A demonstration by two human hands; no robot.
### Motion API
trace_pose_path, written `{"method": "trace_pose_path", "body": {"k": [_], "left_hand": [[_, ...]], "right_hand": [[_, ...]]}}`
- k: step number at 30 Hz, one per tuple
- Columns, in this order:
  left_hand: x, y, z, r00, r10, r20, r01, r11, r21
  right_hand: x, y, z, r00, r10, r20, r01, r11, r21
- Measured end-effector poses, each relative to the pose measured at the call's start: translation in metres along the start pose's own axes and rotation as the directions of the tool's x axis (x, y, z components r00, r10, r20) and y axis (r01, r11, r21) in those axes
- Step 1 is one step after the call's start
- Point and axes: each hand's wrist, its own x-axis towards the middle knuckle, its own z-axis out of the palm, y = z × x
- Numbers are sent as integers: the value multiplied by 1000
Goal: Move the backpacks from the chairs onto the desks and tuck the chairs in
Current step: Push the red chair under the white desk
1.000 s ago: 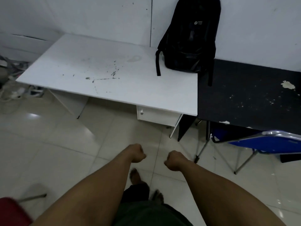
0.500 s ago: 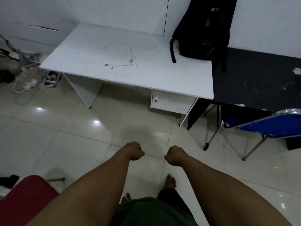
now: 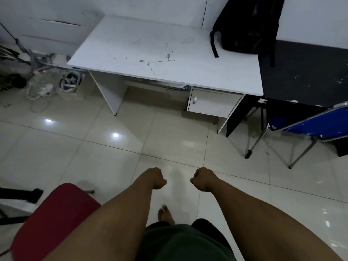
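A black backpack stands upright against the wall on the right end of the white desk, one strap hanging onto the black desk beside it. A blue folding chair sits partly under the black desk. A red chair with a bare seat is at the lower left, close to my left arm. My left hand and my right hand are both closed into fists over the tiled floor, holding nothing, well short of the desks.
Cables, a power strip and a coiled strap lie on the floor left of the white desk. A drawer unit hangs under the desk's right side. My bare foot is on the tiles.
My view has drawn back and swung left from the desks. The red chair has come further into view at the lower left. Both fists stay closed and empty.
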Motion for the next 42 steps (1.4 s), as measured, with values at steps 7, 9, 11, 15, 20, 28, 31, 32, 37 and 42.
{"method": "trace_pose_path", "body": {"k": [7,9,11,15,20,28,31,32,37,42], "left_hand": [[-25,-6,28,997,45,-67,-48,998,-39],[-33,-10,41,995,53,-85,-56,998,-34],[-43,-15,55,994,50,-101,-53,998,-25],[-71,-36,92,993,71,-98,-71,997,7],[-113,-75,130,994,73,-78,-74,997,-9],[-157,-139,162,995,42,-86,-44,999,-29],[-166,-164,164,995,61,-80,-62,998,-18],[-168,-171,164,994,69,-86,-70,997,-17],[-183,-224,165,993,94,-72,-91,995,33],[-200,-278,173,994,88,-61,-83,993,81]], "right_hand": [[-30,-1,30,999,-25,-28,24,998,-58],[-41,-2,44,999,-44,-31,42,997,-66],[-54,-1,60,998,-53,-32,51,996,-74],[-89,10,100,999,-47,-16,45,994,-95],[-132,12,143,999,-20,39,24,995,-102],[-178,-24,202,998,-51,47,56,992,-110],[-188,-41,224,998,-54,36,57,994,-93],[-190,-47,230,998,-54,33,57,994,-90],[-211,-88,278,999,-25,27,26,999,-34],[-232,-126,333,998,-29,56,28,999,19]]}}
